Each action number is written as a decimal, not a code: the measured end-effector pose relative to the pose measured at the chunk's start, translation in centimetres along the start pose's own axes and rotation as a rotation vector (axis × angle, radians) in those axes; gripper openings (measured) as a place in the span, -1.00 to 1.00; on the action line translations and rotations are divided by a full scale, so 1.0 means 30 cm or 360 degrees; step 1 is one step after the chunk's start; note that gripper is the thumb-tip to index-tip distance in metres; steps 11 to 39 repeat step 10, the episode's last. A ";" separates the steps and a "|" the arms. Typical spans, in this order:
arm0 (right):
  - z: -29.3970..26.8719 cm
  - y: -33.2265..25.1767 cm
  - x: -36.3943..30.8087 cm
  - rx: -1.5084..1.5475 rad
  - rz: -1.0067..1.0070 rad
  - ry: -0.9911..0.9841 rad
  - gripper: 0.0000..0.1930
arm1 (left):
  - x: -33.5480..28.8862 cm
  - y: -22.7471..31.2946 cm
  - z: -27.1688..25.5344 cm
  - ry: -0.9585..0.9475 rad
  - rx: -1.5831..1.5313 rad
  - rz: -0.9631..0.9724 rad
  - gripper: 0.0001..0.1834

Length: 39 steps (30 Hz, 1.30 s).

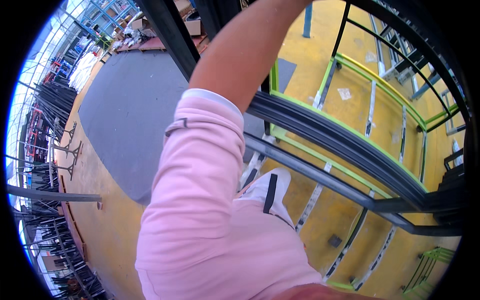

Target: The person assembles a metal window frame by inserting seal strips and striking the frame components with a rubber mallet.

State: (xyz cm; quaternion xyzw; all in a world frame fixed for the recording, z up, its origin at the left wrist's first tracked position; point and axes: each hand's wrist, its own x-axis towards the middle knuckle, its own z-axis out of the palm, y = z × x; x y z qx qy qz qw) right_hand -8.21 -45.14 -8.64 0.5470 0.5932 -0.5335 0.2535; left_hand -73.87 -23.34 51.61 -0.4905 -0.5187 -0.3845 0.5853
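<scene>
My left arm [235, 60], in a rolled pink sleeve, reaches up across the middle and leaves through the top edge. My left hand lies beyond that edge, so what it holds or touches is hidden. My right hand does not show either; a blurred patch of skin [320, 292] at the bottom edge is too little to identify. Closest to the raised arm are a dark upright post [172, 37] on its left and long dark grooved metal profiles [330, 130] on its right. These profiles lie across a green-framed rack [345, 162].
A grey mat [130, 110] covers the yellow floor at left. Dark metal stock [55, 102] is piled along the far left, near a lone bar [55, 195]. Boxes [192, 25] stand at the top. Another green rack [432, 265] is at lower right.
</scene>
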 end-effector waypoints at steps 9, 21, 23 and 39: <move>0.054 -0.312 0.101 0.0255 -0.0138 0.0227 -0.73 | 0.000 -0.012 -0.061 0.0005 -0.0311 -0.0132 -0.56; 0.068 -0.337 0.139 0.0307 -0.0198 0.0286 -0.73 | 0.001 -0.016 -0.069 -0.0017 -0.0389 -0.0143 -0.56; 0.068 -0.337 0.139 0.0307 -0.0198 0.0286 -0.73 | 0.001 -0.016 -0.069 -0.0017 -0.0389 -0.0143 -0.56; 0.068 -0.337 0.139 0.0307 -0.0198 0.0286 -0.73 | 0.001 -0.016 -0.069 -0.0017 -0.0389 -0.0143 -0.56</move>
